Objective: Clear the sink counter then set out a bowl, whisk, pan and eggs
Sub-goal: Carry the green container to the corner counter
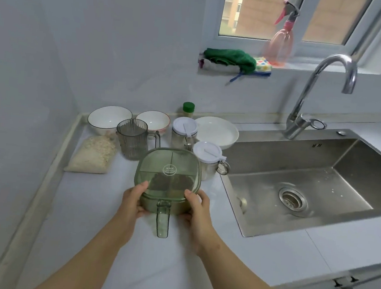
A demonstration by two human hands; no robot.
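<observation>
A green see-through container (168,175) with a divided lid and a handle pointing toward me is tilted above the white counter (98,210). My left hand (132,203) grips its near left side and my right hand (195,207) grips its near right side, thumbs on the lid. Behind it stand two white bowls (109,118) (152,119), a white shallow dish (218,130), a grey measuring jug (133,139), and two steel jars with white lids (183,132) (208,159). A bag of grain (94,155) lies at the left.
A steel sink (298,179) with a curved tap (319,94) fills the right side. A small green-capped bottle (188,110) stands by the wall. On the window sill lie green and coloured cloths (231,59) and a pink spray bottle (281,38).
</observation>
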